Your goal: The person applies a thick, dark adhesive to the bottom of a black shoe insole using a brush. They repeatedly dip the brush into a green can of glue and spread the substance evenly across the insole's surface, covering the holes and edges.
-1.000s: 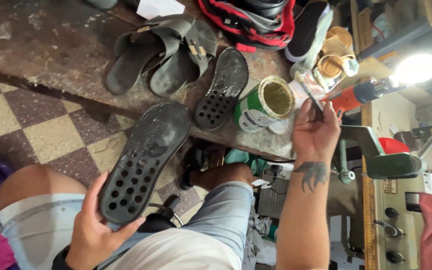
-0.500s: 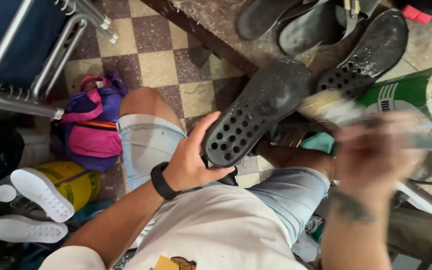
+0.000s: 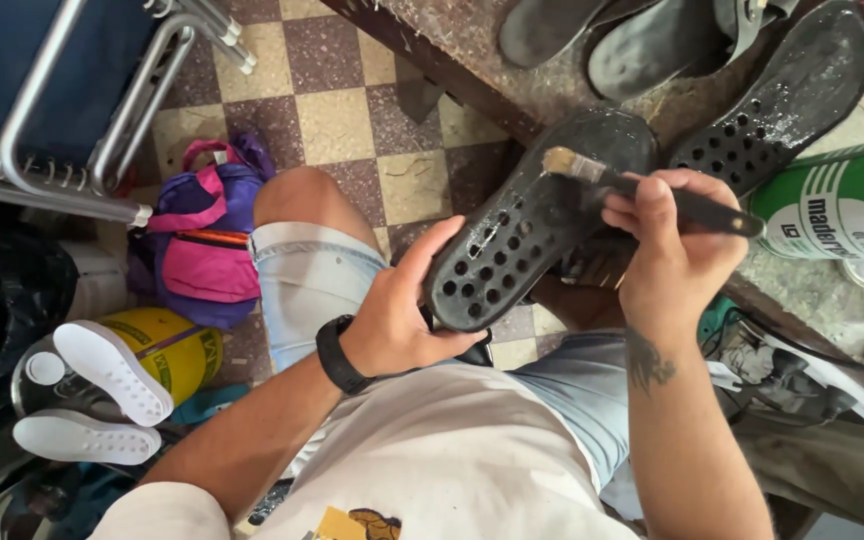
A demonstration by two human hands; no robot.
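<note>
Left hand (image 3: 407, 320) gripped the black perforated sole (image 3: 532, 215) at its 7 o'clock end, while the right hand (image 3: 677, 250), at 3 o'clock, pinched a brush (image 3: 642, 190) whose bristles touched the sole.

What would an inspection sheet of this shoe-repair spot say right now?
Surface: worn, stained workbench.
Job's things: black perforated sole; brush with its bristles on it.
Clutter: second perforated sole, dark sandals, green can.
Grippers: left hand grips the sole's heel end; right hand grips the brush.
Cables: black cord by the right forearm.
Surroundings: checkered floor, pink-purple backpack, white shoe soles, metal chair frame.
</note>
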